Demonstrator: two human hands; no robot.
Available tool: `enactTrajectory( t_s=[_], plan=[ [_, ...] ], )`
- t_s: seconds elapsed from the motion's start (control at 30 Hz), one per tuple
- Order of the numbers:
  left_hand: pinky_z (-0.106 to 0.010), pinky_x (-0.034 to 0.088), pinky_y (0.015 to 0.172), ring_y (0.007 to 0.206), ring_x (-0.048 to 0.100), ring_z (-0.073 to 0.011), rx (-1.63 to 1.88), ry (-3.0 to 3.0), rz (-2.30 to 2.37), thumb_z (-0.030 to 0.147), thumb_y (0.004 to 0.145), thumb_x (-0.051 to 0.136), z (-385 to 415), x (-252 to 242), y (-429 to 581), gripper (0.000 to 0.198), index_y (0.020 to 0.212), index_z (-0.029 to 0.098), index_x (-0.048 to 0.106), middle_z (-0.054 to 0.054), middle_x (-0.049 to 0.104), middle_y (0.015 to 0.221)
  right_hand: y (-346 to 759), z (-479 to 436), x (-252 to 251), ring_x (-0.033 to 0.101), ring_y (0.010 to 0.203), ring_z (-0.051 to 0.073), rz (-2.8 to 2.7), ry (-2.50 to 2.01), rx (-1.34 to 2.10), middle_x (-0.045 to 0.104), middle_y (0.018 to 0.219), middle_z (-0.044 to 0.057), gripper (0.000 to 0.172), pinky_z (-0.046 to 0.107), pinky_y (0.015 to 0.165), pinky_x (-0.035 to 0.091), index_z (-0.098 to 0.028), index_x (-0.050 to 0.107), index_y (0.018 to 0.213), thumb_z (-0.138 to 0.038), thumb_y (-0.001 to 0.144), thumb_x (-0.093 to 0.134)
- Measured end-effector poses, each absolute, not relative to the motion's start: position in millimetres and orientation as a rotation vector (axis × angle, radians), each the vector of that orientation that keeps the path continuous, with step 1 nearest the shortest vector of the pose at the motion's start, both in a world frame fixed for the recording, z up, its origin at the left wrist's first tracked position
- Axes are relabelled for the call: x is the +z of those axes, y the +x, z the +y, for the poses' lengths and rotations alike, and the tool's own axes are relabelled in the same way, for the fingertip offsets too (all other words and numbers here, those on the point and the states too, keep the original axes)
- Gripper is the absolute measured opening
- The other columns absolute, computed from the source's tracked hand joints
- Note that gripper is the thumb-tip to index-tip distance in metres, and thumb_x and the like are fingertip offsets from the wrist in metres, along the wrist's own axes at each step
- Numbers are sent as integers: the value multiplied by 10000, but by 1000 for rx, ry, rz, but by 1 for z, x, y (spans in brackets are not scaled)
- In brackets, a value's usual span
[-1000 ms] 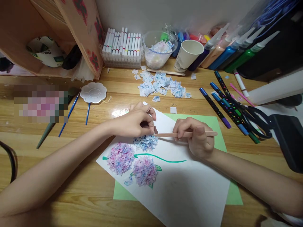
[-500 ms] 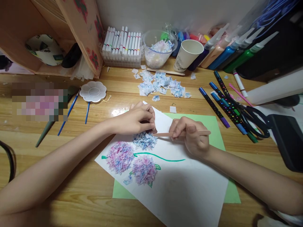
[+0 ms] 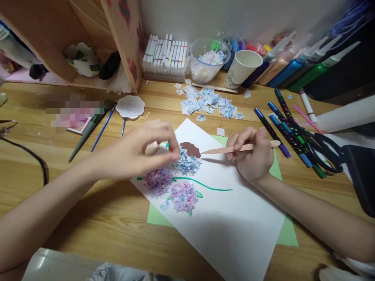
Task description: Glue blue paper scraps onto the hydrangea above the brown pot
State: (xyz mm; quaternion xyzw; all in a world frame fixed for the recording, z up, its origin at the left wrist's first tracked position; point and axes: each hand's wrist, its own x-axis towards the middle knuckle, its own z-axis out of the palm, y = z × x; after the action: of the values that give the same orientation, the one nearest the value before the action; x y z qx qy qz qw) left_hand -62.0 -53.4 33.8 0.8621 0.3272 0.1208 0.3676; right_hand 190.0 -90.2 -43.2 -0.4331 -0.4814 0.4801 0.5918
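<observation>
My right hand grips a pale wooden craft stick, its pointed end touching or just over a brown round patch on the white paper. Thumb and fingertips of my left hand come together at the patch's left edge; the hand is slightly blurred, and anything pinched there is hidden. Below the patch sits a crumpled blue-and-white paper flower. Two pink-purple paper flowers lie nearer me, beside a drawn green stem. Part of a white and green object shows behind my left fingers.
Blue-tinted paper scraps lie beyond the sheet. Behind them stand a marker box, a clear tub and a paper cup. Pens and black scissors lie right. A flower-shaped palette and brushes are left. Green paper underlies the sheet.
My left hand has moved left and lifted off the blue flower, uncovering the brown patch. The stick's tip now points there, with my right hand still holding it. The view has shifted.
</observation>
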Motion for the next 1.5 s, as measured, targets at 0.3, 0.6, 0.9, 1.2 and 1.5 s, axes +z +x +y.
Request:
enactTrajectory(
  t_s=[0.3, 0.6, 0.9, 1.2, 1.5],
  plan=[
    [-317, 372, 667, 773, 507, -180, 34, 2506, 986, 297, 922, 443, -151, 3, -83, 210, 887, 163, 602, -60, 592, 864, 188, -98, -49, 410, 397, 163, -1233, -977, 1047, 504, 451, 18, 473, 325, 416, 264, -261, 558, 556, -594, 868, 431],
    [-294, 370, 623, 683, 501, -156, 0, 2557, 1171, 268, 901, 470, -156, 0, -77, 214, 743, 164, 571, -45, 586, 767, 188, -101, -49, 412, 408, 174, -1273, -988, 1011, 503, 451, 18, 477, 328, 421, 282, -274, 549, 556, -609, 870, 416],
    [-278, 426, 694, 789, 554, -152, 288, 2217, 1146, 290, 884, 528, -124, 12, -71, 153, 825, 169, 601, -38, 626, 842, 188, -102, -49, 448, 439, 168, -1253, -940, 1006, 521, 479, 16, 455, 321, 448, 317, -248, 574, 586, -563, 884, 434],
    [-250, 487, 644, 659, 614, -112, 566, 1564, 1053, 297, 696, 734, -35, -25, -38, 212, 732, 127, 613, -33, 671, 725, 186, -86, -46, 485, 479, 149, -1191, -987, 1138, 514, 525, 0, 465, 285, 455, 362, -232, 534, 634, -580, 903, 383],
    [-239, 507, 618, 617, 647, -123, 159, 1491, 855, 174, 612, 782, -6, -7, -23, 131, 701, 129, 697, -25, 701, 649, 182, -69, -45, 394, 352, 96, -1095, -984, 1383, 472, 406, -23, 518, 230, 357, 292, -208, 487, 559, -592, 893, 385]
  ],
)
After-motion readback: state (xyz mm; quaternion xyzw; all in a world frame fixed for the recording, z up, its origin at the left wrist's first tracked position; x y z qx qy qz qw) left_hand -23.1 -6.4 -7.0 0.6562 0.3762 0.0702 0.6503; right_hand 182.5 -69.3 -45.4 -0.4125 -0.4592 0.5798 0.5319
